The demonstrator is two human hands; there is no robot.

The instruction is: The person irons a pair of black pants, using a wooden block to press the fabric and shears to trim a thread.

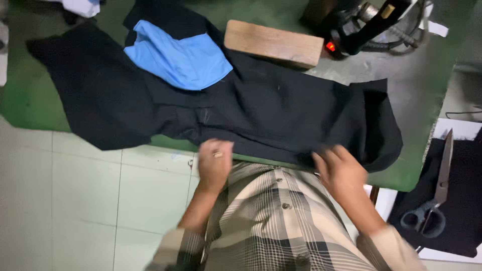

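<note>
On the bench (416, 85), your left hand (215, 163) and right hand (340, 169) press flat on the black cloth's (281, 110) near edge, fingers together, gripping nothing.

A rectangular block of pale brown wood (273, 43) lies on the green padded table top (30, 100). Just right of the block sits a dark metal iron with a small red light (351, 25), its cables (401, 35) coiled beyond it. Left of the block lies a folded light blue cloth (181, 57). Well right of the block and nearer, past the table's edge, grey-handled steel scissors (434, 200) rest on a black fabric pile (462, 200). Pale floor tiles (90, 200) spread below the block's left.
</note>
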